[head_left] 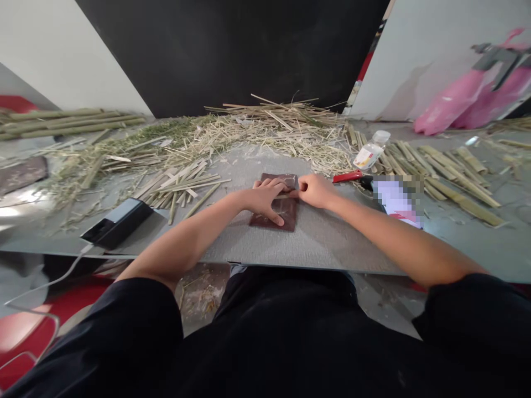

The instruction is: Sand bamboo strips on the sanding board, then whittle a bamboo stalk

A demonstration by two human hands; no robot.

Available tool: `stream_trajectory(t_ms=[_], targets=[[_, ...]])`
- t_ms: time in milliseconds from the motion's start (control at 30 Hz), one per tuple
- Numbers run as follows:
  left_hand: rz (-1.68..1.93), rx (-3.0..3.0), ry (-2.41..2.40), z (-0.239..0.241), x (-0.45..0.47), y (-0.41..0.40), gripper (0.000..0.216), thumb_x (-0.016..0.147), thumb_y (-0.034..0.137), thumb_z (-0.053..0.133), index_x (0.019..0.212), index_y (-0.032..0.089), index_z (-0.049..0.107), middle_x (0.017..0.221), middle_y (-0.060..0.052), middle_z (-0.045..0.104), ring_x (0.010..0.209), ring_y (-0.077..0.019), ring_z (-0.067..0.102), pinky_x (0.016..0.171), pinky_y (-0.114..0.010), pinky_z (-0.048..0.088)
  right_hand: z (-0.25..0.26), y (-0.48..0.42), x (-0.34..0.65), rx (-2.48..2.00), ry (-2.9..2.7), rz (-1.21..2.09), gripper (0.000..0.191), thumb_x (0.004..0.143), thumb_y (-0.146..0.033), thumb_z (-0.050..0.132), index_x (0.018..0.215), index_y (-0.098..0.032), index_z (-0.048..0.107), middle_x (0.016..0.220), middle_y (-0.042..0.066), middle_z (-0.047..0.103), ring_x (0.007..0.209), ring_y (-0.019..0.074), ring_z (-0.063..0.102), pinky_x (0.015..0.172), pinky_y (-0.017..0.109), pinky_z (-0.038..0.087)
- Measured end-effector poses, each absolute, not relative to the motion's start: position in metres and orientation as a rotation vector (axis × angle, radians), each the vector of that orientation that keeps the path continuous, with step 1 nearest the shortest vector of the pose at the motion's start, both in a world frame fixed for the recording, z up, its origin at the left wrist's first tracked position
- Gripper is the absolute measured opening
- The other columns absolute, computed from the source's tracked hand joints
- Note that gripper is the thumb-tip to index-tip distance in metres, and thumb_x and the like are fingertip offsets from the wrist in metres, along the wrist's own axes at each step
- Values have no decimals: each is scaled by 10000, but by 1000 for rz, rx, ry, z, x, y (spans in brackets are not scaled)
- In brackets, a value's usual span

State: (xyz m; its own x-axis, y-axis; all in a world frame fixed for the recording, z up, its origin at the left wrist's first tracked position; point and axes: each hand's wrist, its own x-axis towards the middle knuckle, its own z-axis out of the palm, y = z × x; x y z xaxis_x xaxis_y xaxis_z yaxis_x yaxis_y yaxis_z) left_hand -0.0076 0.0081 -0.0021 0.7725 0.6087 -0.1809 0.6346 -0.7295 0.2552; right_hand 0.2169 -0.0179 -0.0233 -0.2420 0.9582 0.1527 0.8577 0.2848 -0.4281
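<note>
left hand (pixel 265 200) flat on brown block (pixel 290 213); right hand (pixel 316 190) beside

Bright, even light; faint shadow under the left hand (pixel 265 200); glare on the surface (pixel 323 237) at far left; edges bend; 1 pixelated patch (pixel 396 194).

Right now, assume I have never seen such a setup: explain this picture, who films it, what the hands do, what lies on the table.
No machine here: a person works bare-handed, and the one picture comes from a camera on their head, looking down. The left hand lies flat on a dark brown pad on the grey table. The right hand, closed, seems to pinch a thin pale strip lying across that pad. Behind is a heap of shavings; to the right lie a red-handled tool, a small bottle and split stalks; to the left, a black box.
</note>
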Motion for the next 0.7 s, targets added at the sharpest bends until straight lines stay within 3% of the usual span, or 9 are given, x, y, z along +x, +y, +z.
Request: stream_trajectory(t_ms=[700], targets=[[-134, 2663, 941, -4, -9, 9, 1155, 637, 794, 737, 1595, 297, 326, 1702, -121, 302, 1545, -433, 251, 1230, -627, 245, -27, -25, 214, -1405, -2326, 381, 331, 861, -405, 740, 685, -218, 532, 642, -16, 594, 600, 145, 474, 588, 323, 250]])
